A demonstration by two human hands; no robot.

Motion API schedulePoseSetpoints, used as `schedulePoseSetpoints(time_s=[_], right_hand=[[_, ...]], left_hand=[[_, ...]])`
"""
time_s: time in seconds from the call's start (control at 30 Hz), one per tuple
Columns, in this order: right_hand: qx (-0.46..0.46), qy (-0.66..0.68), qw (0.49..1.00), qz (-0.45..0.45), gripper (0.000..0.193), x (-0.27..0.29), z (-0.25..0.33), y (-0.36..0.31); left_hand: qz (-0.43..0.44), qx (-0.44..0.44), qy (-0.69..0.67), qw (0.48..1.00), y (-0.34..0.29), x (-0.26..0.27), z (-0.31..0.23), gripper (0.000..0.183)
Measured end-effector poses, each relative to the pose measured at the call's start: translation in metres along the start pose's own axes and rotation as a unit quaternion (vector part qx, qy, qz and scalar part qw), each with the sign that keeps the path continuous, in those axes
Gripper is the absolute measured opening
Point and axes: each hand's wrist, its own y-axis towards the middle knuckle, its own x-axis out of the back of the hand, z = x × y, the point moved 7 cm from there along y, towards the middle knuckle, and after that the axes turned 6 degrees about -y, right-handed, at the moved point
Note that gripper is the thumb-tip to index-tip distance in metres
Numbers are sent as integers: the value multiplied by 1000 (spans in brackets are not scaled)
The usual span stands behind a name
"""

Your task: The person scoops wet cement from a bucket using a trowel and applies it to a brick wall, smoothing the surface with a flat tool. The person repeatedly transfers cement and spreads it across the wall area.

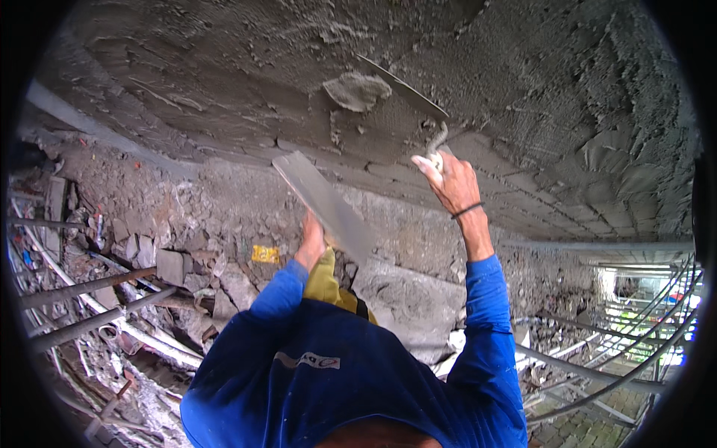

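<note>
My right hand [454, 185] is closed around the handle of a trowel [407, 91], reaching up to the mortar-covered wall [246, 82]. The trowel's thin blade lies edge-on to me, close against the wet grey surface. A lump of mortar [357, 91] sticks to the wall just left of the blade. Lower and to the left, my left hand [311, 237] grips a flat rectangular hawk [325, 201] from below, tilted in front of my chest. Its upper face shows a thin grey smear; the grip underneath is mostly hidden by the plate.
Rubble and broken blocks [172, 265] cover the ground at left, with a yellow wrapper [265, 254] among them. Metal poles [97, 325] cross at lower left, and more scaffold poles [597, 373] at lower right. A concrete slab [411, 299] lies below the wall.
</note>
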Motion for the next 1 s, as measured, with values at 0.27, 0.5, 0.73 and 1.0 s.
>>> schedulePoseSetpoints(time_s=[0.27, 0.5, 0.73, 1.0], right_hand=[[-327, 165, 910, 193, 51, -166, -29, -294], [-630, 236, 704, 226, 60, -218, 38, -579], [-698, 305, 629, 156, 56, -211, 81, -630], [-662, 387, 605, 214, 57, -208, 45, -541]], left_hand=[[-126, 14, -119, 985, 148, 43, 57, 101], [-160, 5, -176, 971, 253, 16, 109, 107], [-129, -44, -184, 973, 274, -28, 79, 103], [-56, -213, -137, 966, 133, -162, -65, 82]])
